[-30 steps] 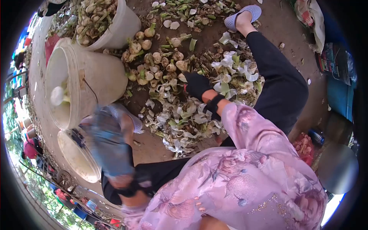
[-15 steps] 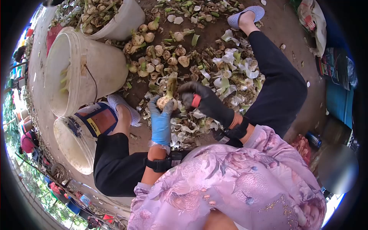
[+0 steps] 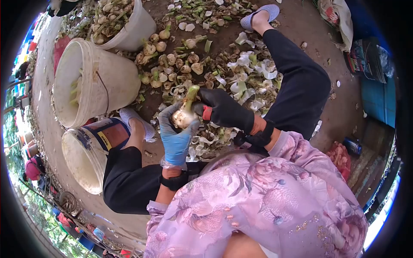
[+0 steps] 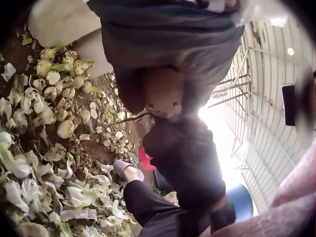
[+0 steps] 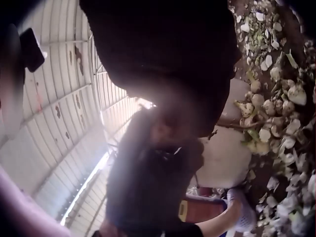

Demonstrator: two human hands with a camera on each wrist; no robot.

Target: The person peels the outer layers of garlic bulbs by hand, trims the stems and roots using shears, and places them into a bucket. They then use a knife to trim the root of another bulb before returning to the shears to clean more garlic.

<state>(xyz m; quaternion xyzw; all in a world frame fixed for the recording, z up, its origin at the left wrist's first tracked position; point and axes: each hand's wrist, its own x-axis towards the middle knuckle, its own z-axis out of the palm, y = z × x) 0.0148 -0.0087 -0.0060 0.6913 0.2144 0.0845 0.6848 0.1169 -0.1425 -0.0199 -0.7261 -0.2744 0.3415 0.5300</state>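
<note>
My left hand (image 3: 175, 139), in a blue glove with greyed fingers, holds a garlic bulb (image 3: 182, 119) from below and the side. Its thick green stem (image 3: 190, 95) points up and away. On the bulb's right side, my black-gloved right hand (image 3: 228, 111) has its fingers curled in against the bulb and stem base, a red band (image 3: 207, 113) round one digit. In the left wrist view the bulb (image 4: 163, 91) shows pale between dark fingers. The right wrist view is dark and blurred, with the bulb mostly hidden by the hand.
Unpeeled garlic bulbs (image 3: 172, 69) and heaped white peelings (image 3: 249, 81) lie on the ground ahead. To the left, a large white bucket (image 3: 114, 79) lies tipped, near a bucket full of garlic (image 3: 140, 28) and a smaller bucket (image 3: 86, 172). Both slippered feet flank the pile.
The left hand came from beside the large bucket, where a white bulb was in its mouth, to hold another bulb. The right hand rose from the pile and closed in on that bulb.
</note>
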